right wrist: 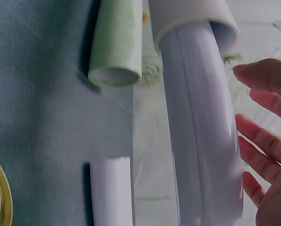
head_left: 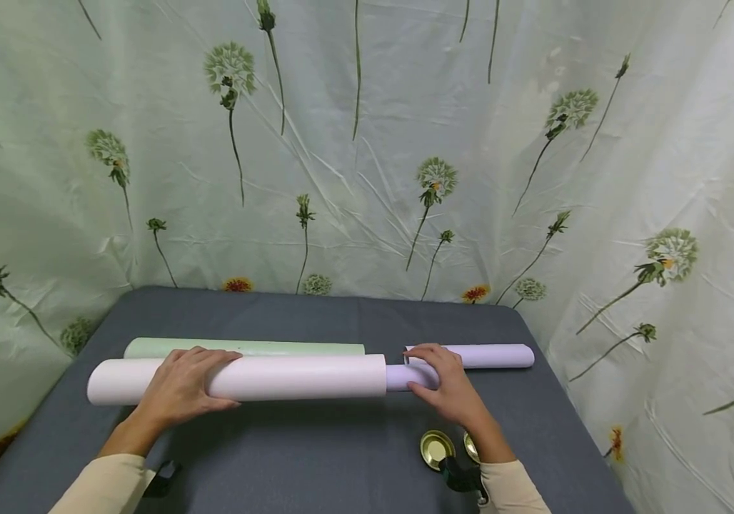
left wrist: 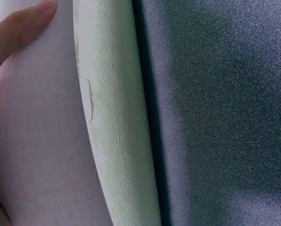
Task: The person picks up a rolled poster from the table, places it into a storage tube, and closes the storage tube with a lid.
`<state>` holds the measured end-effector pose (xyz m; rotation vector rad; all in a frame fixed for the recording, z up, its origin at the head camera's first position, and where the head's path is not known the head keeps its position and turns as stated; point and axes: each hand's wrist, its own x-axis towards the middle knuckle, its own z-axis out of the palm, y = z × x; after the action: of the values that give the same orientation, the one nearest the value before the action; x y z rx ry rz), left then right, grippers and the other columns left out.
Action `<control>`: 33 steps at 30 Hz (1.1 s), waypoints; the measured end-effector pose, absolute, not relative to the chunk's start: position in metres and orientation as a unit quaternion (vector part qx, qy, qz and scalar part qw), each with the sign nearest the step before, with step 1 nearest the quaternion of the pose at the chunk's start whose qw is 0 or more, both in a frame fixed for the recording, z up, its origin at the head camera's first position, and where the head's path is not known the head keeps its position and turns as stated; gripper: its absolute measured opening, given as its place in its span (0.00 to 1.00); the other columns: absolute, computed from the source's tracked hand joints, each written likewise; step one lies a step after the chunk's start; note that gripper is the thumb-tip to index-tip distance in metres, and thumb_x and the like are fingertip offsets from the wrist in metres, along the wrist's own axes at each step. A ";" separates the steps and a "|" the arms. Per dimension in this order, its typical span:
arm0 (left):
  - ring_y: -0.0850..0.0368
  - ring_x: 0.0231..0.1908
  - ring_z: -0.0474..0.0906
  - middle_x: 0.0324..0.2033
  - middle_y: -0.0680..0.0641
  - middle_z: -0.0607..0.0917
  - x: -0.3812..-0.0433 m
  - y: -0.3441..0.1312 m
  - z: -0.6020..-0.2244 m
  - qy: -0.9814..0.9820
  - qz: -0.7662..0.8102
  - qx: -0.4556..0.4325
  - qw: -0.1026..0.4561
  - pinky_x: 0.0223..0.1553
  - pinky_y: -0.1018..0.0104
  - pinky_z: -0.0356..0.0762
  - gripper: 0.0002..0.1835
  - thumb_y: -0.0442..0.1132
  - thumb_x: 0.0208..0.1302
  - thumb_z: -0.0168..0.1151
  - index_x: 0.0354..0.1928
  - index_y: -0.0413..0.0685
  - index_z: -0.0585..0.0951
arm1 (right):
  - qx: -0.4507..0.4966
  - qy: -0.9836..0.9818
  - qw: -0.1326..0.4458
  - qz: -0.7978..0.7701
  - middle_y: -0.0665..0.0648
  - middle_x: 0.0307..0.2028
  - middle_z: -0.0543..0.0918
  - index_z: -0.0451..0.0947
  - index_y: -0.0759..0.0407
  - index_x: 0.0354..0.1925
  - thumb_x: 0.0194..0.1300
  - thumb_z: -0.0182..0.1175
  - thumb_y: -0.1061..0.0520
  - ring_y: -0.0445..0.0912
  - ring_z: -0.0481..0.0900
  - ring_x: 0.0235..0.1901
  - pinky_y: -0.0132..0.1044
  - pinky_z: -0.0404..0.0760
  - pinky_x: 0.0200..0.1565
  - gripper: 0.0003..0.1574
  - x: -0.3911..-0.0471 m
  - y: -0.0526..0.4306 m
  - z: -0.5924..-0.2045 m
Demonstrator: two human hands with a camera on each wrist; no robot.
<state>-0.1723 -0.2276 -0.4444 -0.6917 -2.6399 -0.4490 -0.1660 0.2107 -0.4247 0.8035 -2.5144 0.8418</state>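
Observation:
My left hand (head_left: 183, 385) grips a thick pale pink tube (head_left: 315, 378) from above, left of its middle. The tube lies level, raised above the table. From its right end sticks out a narrower lilac roll (head_left: 398, 378); a lengthwise seam shows on that roll in the right wrist view. Beside the roll's outer end is my right hand (head_left: 447, 382), its fingers spread. In the right wrist view, the fingertips (right wrist: 246, 126) line one side of the roll, and whether they touch it is hard to tell. The left wrist view shows the left thumb (left wrist: 22, 26) along the pink tube.
A textured pale green tube (head_left: 315, 348) lies behind the pink one. Another lilac roll (head_left: 495, 355) rests behind the right hand. Two gold lids (head_left: 437, 450) sit near the right forearm. A dark grey cloth (head_left: 290, 457) covers the table; a flowered curtain (head_left: 354, 171) hangs behind.

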 end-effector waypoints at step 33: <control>0.49 0.42 0.80 0.41 0.49 0.86 -0.169 -0.228 -0.449 -0.938 -0.148 -0.249 0.190 0.44 0.46 0.68 0.38 0.58 0.28 0.81 0.49 0.54 0.82 | 0.154 -0.681 -0.015 0.716 0.46 0.51 0.81 0.69 0.77 0.58 0.67 0.54 0.70 0.37 0.78 0.48 0.32 0.79 0.47 0.22 -0.155 0.291 -0.476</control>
<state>-0.1693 -0.2277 -0.4488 -0.6985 -2.6367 -0.4146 -0.1545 0.2905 -0.4763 0.4888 -2.1593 2.2722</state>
